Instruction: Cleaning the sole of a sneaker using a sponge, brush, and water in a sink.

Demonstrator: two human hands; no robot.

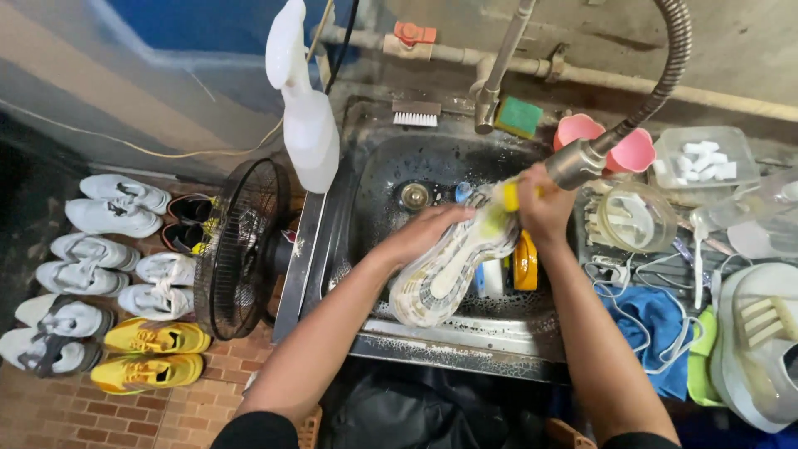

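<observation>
The shoe (445, 270), a pale sneaker turned sole-up with cream and grey tread, lies tilted over the middle of the steel sink (374, 179), its toe toward the sink's front edge and its heel up near the right rim. The left hand (428, 233) is clamped on the shoe's side, fingers curled over the edge of the sole. The right hand (544, 204) is closed around a yellow-handled brush (507, 198) pressed against the heel end of the sole; just above that hand the metal head of a flexible spray hose (582, 158) points down toward it. Under the shoe, on the sink floor, lie an orange-yellow item (524, 264) and a blue-and-white item I cannot identify. At the sink's back edge rest a white-bristled scrub brush (416, 114) and a green sponge (519, 116), beside the tap. A white spray bottle (303, 108) stands at the sink's back left corner. On the worktop to the right are two pink cups (607, 141), a clear tub of white blocks (702, 158), a clear round container (636, 216), a blue cloth (652, 320) with white laces over it, and a white shoe (761, 341) sole-up at the right edge. Left of the sink stands a black fan (241, 245), and beyond it rows of white and yellow sneakers (116, 274) sit on the brick floor.
</observation>
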